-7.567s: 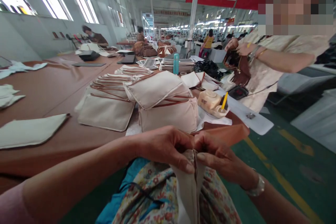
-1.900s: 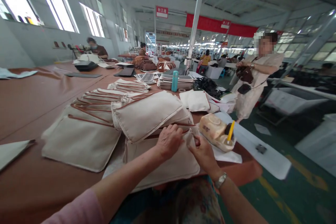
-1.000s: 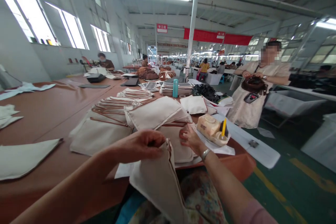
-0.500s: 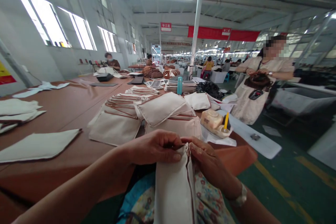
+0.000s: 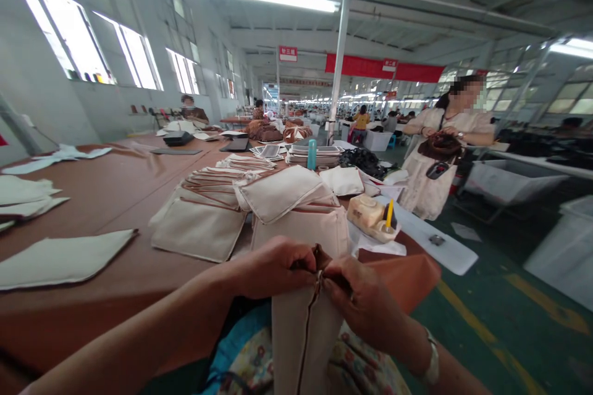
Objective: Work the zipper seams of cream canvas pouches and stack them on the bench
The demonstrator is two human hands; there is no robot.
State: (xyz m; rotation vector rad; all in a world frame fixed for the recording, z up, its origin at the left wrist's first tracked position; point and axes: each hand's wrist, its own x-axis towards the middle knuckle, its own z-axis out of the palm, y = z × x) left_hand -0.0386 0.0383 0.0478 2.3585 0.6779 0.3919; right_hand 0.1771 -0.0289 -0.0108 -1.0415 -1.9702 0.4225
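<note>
A cream fabric pouch (image 5: 290,339) with a dark brown seam or edge down its length hangs upright over my lap. My left hand (image 5: 278,268) pinches its top end from the left, thumb in front. From the right, my right hand (image 5: 359,293) grips the same end, the fingers curled. Between the two hands a bit of brown material (image 5: 320,254) sticks up, and the seam runs down just below it. Beyond my hands, a stack of similar cream pouches (image 5: 299,228) lies on the brown-covered table (image 5: 115,197), with another pile (image 5: 199,225) to its left.
At the table's right corner stands a cut-open plastic container (image 5: 365,213) with a yellow-handled tool (image 5: 390,216). Behind the piles is a teal bottle (image 5: 312,154). A single cream piece (image 5: 65,259) lies at left. A person (image 5: 440,142) stands at right beside white bins (image 5: 504,182).
The pouch has turned so that its brown seam faces me more centrally. My right hand has come round to its front and curled, and brown material now shows at the top.
</note>
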